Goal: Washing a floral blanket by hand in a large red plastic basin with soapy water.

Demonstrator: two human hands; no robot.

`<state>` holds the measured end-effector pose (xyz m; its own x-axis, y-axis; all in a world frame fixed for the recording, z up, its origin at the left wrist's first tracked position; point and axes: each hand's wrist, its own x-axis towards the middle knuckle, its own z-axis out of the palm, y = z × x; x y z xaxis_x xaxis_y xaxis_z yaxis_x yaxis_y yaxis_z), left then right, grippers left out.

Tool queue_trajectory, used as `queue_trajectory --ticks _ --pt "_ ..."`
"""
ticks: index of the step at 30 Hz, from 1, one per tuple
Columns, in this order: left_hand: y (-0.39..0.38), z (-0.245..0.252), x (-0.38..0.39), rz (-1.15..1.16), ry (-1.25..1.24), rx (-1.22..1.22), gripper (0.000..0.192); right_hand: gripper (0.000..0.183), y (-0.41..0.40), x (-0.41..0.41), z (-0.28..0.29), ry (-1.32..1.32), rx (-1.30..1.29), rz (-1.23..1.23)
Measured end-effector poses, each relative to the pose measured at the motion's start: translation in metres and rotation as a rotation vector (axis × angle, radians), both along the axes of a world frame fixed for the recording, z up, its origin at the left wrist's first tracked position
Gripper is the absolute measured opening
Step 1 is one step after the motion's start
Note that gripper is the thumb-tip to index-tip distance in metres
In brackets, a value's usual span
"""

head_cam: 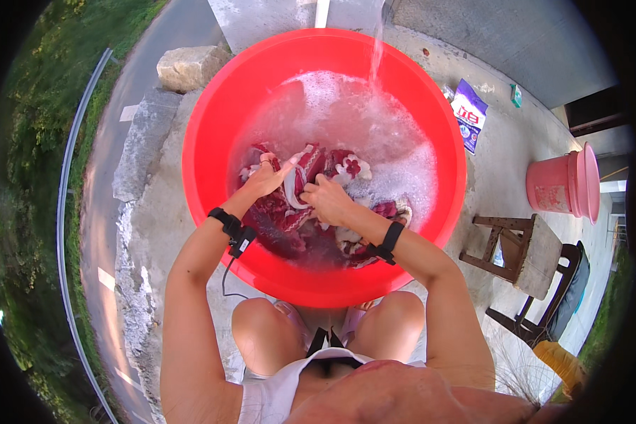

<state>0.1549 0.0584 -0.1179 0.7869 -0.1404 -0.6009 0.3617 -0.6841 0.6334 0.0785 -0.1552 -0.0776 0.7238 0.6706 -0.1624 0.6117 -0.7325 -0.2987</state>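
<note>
A large red plastic basin of soapy, reddish water stands in front of my knees. In its near half lies a wet dark red garment with white patterned trim, partly sunk. My left hand grips a bunched part of it, thumb stretched along the cloth. Close beside it, my right hand has its fingers curled on the pale edging. A red and white flower-like piece of cloth sits just beyond my right hand. More patterned cloth lies below my right wrist, partly hidden.
A water stream falls into the basin's far right side. To the right are a purple detergent bag bearing writing, a small green box, pink buckets and a wooden stool. Stone blocks flank the left rim.
</note>
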Motion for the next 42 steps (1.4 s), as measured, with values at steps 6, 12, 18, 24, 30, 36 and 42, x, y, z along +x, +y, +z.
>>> queue_trajectory --ticks 6,12,18,24,30,36,42 --pt "-0.006 0.034 -0.066 -0.424 -0.192 0.357 0.111 0.036 -0.011 -0.020 0.016 0.131 0.037 0.192" --pt "-0.044 -0.001 -0.036 -0.405 -0.224 0.642 0.114 0.115 -0.049 0.032 -0.014 0.018 -0.172 -0.217" --pt "-0.100 -0.072 0.044 -0.226 -0.129 0.765 0.092 0.135 -0.063 0.114 -0.101 0.404 -0.381 -0.288" --pt "-0.028 -0.118 0.115 -0.470 0.189 0.593 0.080 0.106 -0.015 0.160 -0.111 0.560 -0.116 -0.262" --pt "-0.150 -0.023 0.050 -0.214 -0.168 0.410 0.083 0.069 -0.131 0.123 -0.140 0.268 -0.371 -0.597" --pt "0.010 0.004 -0.020 -0.469 -0.407 0.051 0.080 0.060 -0.038 0.040 -0.020 0.126 0.015 -0.341" --pt "0.031 0.081 -0.091 -0.861 -0.258 0.313 0.123 0.042 -0.024 -0.035 0.040 0.016 -0.184 0.178"
